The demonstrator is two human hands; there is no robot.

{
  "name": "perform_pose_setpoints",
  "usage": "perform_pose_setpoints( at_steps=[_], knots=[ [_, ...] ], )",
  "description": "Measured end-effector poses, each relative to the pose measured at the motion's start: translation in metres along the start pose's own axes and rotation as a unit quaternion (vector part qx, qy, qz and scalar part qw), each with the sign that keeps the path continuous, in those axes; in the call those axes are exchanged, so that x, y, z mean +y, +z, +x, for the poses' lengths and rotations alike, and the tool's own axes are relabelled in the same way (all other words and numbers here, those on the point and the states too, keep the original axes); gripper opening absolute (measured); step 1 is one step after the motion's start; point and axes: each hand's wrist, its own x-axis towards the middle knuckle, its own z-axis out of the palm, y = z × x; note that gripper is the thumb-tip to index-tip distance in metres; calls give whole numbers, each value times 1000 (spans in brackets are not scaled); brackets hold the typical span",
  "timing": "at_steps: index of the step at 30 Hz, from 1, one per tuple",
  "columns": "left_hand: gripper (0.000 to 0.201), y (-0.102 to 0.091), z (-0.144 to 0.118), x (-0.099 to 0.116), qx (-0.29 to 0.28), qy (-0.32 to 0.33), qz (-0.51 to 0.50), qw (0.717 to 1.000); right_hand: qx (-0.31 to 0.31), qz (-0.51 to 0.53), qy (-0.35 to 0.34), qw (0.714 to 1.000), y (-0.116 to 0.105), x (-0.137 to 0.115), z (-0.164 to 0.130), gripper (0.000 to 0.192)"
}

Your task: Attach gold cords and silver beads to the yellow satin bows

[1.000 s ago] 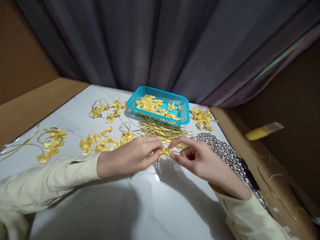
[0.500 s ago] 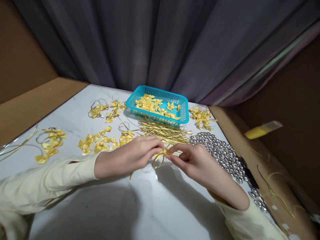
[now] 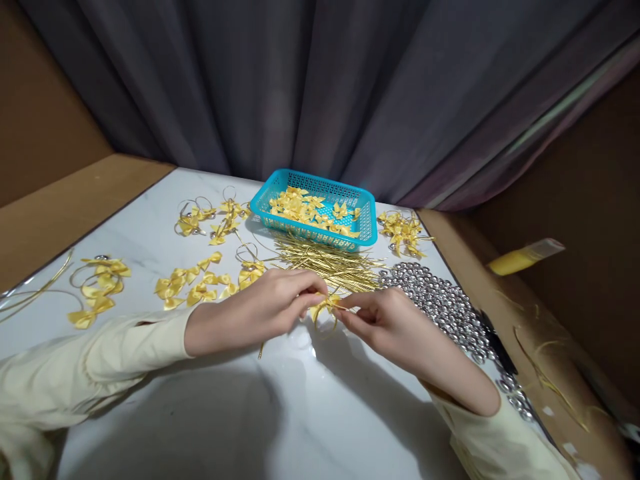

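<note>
Dangling a gold loop, the yellow bow (image 3: 325, 305) looks tiny.

right hand (image 3: 387, 325): shifted left, closer to left hand (image 3: 260, 310) | gold loop (image 3: 327, 325): hangs shorter

No legible text, labels, brand marks, numbers or signs appear on any surface. The turquoise basket (image 3: 364, 217) carries only a perforated pattern; the items around it on the white table (image 3: 280, 413) are unmarked.
</note>
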Motion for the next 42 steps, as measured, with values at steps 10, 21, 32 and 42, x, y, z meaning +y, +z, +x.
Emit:
perform_pose_setpoints(
  at_steps=[10,21,32,42],
  knots=[
    [15,0,-1,0,11,0,3,1000,6,50,16,999,-12,-3,-4,29],
    [13,0,-2,2,5,-29,2,1000,67,60,25,996,-12,-7,-5,33],
    [11,0,-3,3,37,8,6,999,43,192,65,978,-13,-3,-1,31],
    [14,-2,-5,5,80,72,27,994,48,198,-1,979,-20,-1,-2,26]
  ],
)
